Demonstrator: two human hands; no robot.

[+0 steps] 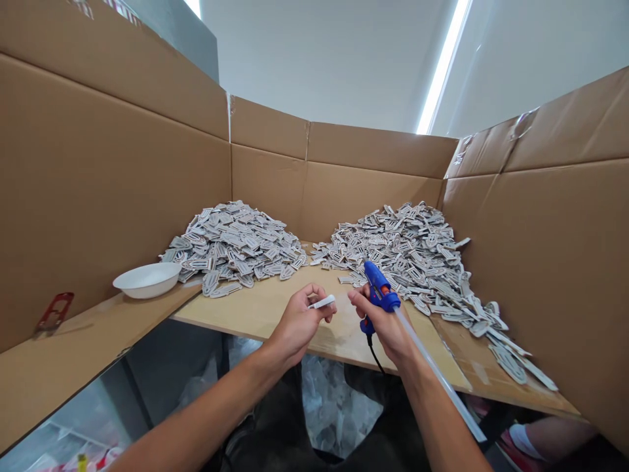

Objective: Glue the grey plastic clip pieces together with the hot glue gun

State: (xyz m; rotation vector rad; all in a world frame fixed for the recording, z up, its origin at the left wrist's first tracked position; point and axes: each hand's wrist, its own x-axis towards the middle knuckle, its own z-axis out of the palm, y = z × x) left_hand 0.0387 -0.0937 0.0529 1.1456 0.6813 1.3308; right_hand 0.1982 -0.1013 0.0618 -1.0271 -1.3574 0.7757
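My left hand (302,321) pinches a small flat white piece (322,302) between thumb and fingers, above the front of the wooden table (265,311). To its right, my right hand (386,321) is wrapped around a blue glue gun (377,282). The gun's nozzle points away from me. A long clear glue stick (437,370) sticks out of its back along my forearm, and a black cord hangs below the handle. The two hands are close but apart. Beyond them lie a left heap of grey-white flat pieces (240,242) and a right heap of similar pieces (407,249).
Cardboard walls (373,183) enclose the back and both sides. A white bowl (147,280) stands at the left, near a red metal-looking frame (56,311) by the wall. Clear plastic bags (334,400) lie under the table. Someone's leg and shoe (523,449) show at lower right.
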